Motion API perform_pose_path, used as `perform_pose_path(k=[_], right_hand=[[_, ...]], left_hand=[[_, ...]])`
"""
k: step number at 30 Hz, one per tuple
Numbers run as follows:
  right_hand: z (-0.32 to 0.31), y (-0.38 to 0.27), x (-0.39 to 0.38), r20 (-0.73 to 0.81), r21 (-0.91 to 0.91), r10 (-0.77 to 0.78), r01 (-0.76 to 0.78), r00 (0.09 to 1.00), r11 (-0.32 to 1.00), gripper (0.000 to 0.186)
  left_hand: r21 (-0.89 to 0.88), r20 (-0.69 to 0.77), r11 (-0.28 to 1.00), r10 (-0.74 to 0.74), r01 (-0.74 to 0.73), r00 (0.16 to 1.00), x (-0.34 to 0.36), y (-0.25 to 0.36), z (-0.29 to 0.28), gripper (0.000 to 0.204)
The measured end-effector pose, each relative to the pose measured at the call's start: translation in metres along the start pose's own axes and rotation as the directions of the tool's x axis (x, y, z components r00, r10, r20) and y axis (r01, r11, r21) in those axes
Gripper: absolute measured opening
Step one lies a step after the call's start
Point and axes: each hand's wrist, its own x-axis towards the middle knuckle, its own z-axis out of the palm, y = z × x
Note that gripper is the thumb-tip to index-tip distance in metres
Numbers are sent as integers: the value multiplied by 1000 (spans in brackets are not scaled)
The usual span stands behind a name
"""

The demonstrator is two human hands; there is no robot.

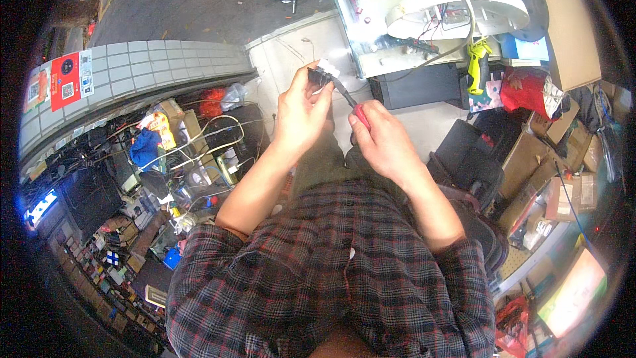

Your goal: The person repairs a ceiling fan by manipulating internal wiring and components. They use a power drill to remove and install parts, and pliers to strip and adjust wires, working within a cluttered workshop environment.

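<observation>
My left hand (299,111) pinches a small black part (318,77) with a white piece (327,66) at its top, just in front of the glass-topped counter. In my right hand (389,140) is a screwdriver (343,91) with a red and black handle, the fingers wrapped round it. Its dark shaft slants up and left to the small part. The tip appears to touch that part, though the exact contact is too small to make out. Both hands are held close together above the pale floor.
On the counter (371,59) lie a large white ring-shaped housing (457,10) with loose wires and a yellow-green tool (478,63). A dark box (414,91) stands below. Cardboard boxes (576,40) crowd the right; cables and clutter fill the left beside a tiled ledge (165,59).
</observation>
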Motion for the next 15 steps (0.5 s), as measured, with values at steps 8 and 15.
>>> perform_pose_path(k=[8,15], right_hand=[[-2,11,-2,-26,53,-117,118,993,992,24],[-7,11,-3,-24,5,-109,109,994,994,22]], left_hand=[[158,106,982,90,-106,990,1,4,-8,43],[330,135,944,-19,-27,991,3,12,-6,38]])
